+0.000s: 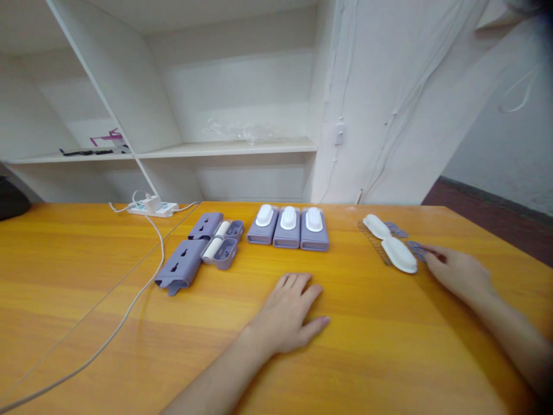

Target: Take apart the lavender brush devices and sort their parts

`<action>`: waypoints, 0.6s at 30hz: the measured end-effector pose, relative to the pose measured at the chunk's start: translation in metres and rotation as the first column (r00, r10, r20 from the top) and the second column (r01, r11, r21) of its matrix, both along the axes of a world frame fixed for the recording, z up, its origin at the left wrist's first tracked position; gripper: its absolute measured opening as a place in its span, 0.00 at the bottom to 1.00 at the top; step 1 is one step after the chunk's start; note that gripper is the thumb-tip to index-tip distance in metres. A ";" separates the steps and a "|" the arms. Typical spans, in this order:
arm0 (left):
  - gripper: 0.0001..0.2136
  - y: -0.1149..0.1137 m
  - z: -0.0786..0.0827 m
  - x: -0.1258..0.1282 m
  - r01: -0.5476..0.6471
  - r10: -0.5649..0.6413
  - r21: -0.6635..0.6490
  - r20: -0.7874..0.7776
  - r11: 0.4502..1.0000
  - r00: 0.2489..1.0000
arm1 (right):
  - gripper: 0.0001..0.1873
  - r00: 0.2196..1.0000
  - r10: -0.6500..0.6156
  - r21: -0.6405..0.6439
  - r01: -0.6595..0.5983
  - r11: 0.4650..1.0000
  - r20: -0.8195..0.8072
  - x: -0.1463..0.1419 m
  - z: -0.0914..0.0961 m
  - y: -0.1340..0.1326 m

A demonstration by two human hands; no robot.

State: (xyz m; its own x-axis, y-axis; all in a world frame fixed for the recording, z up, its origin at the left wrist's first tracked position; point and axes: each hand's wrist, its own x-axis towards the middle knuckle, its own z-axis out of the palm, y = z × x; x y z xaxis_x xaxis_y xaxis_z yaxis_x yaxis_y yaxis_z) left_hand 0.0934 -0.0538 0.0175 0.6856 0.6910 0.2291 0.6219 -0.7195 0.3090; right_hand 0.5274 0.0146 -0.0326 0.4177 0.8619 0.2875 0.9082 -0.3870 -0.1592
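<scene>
Orange wooden table (pixel 86 323): left hand (pixel 289 317) lies flat, released, at six o'clock; right hand (pixel 458 274) at three o'clock touches a purple part (pixel 417 249), grip unclear.

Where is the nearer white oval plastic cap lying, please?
In the head view, the nearer white oval plastic cap lies right of centre on the orange wooden table, between three lilac cases and the right hand.

The near half of the tabletop (pixel 389 357) lies bare; a white cable (pixel 163 251) crosses its left side; purple cases (pixel 288 229) line the far edge, white lids (pixel 391 245) toward the far right corner.
</scene>
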 end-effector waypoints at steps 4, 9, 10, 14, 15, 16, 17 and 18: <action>0.20 0.000 0.000 0.000 0.002 -0.002 0.003 -0.002 1.000 1.000 | 0.25 0.999 0.041 -0.087 -0.039 0.995 0.022 -0.001 -0.003 -0.006; 0.20 0.000 0.000 0.000 0.001 -0.001 0.009 0.003 1.000 1.000 | 0.24 0.999 0.049 -0.119 -0.050 0.992 -0.014 0.000 -0.002 -0.011; 0.20 0.000 0.000 0.000 0.001 -0.001 0.011 0.004 1.000 1.000 | 0.24 0.998 0.056 -0.122 -0.057 0.991 -0.015 -0.001 -0.002 -0.012; 0.20 -0.001 0.000 0.000 0.005 -0.005 0.012 0.004 1.000 1.000 | 0.24 0.997 0.077 -0.107 -0.079 0.991 -0.020 -0.001 -0.002 -0.017; 0.20 -0.001 0.000 0.000 0.006 -0.006 0.010 0.005 1.000 1.000 | 0.24 0.997 0.075 -0.104 -0.078 0.992 -0.026 -0.001 -0.003 -0.018; 0.20 -0.001 0.000 0.000 0.006 -0.006 0.008 0.005 1.000 1.000 | 0.24 0.997 0.073 -0.102 -0.076 0.992 -0.032 -0.001 -0.003 -0.020; 0.20 -0.001 0.000 0.000 0.006 -0.006 0.006 0.005 1.000 1.000 | 0.24 0.996 0.078 -0.100 -0.081 0.992 -0.038 0.000 -0.003 -0.021; 0.20 -0.001 0.000 0.000 0.006 -0.006 0.004 0.006 1.000 1.000 | 0.23 0.995 0.089 -0.092 -0.093 0.991 -0.043 0.001 -0.002 -0.023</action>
State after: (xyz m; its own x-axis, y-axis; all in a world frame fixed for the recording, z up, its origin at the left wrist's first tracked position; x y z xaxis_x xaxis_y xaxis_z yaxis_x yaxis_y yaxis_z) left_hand 0.0932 -0.0546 0.0175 0.6883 0.6861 0.2356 0.6159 -0.7243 0.3099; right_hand 0.5284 -0.0079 -0.0351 0.3453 0.9193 0.1885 0.9343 -0.3178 -0.1616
